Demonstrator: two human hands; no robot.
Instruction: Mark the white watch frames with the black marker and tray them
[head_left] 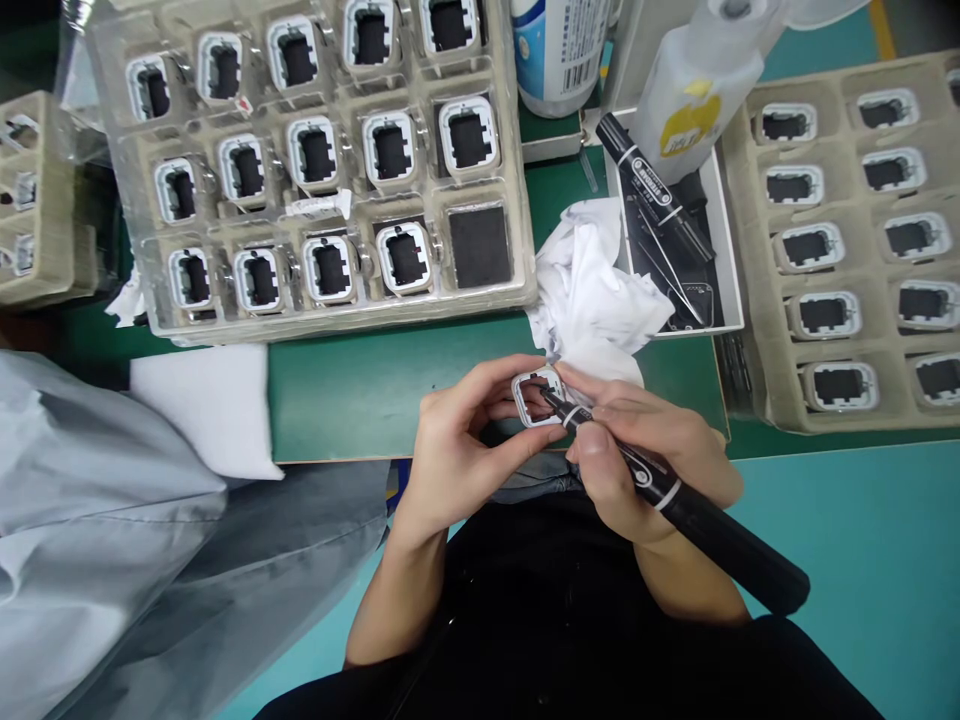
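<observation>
My left hand (457,440) pinches a small white square frame part (534,398) by its edges, just past the near edge of the green mat (375,385). My right hand (645,455) grips a thick black marker (697,510) like a pen, its tip touching the inside of the frame. A crumpled white cloth (596,290) lies right behind the hands.
A clear tray (315,160) of white-framed black parts sits at the back left, one pocket without a frame. A beige tray (855,250) of similar parts stands at right. Between them are a white box (675,240) holding another marker, and two bottles. Grey fabric (112,530) lies at left.
</observation>
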